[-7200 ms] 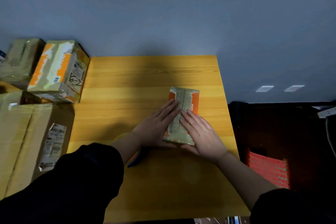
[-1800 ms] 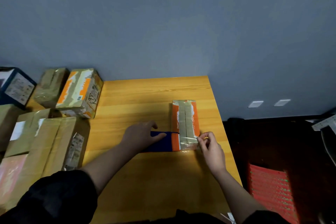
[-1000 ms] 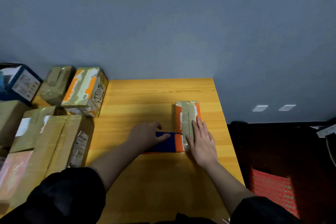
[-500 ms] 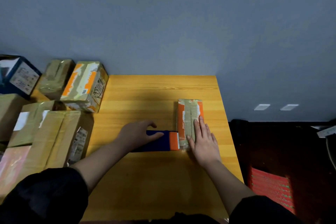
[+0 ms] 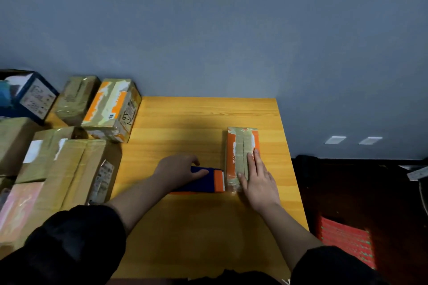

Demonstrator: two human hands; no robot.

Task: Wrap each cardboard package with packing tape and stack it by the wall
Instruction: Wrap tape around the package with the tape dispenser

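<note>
Right hand (image 5: 259, 183): fingers flat, pressing tape on the orange package (image 5: 240, 157) beneath it.
Left hand (image 5: 178, 171): curled round the blue tape dispenser (image 5: 201, 184), whose orange end abuts the package.
Risk: uneven pressure may wrinkle tape; pulling sideways could slide the package.

Table: a yellow wooden table (image 5: 208, 118) stood against the far wall.
Wall: the blue-grey wall (image 5: 231, 30) filled the far half of the view.
Sockets: two white wall plates (image 5: 335, 140) sat side by side low on the wall, right of the table.
Crate: a red ribbed crate (image 5: 345, 242) lay on the dark floor (image 5: 347, 192), near right.
</note>
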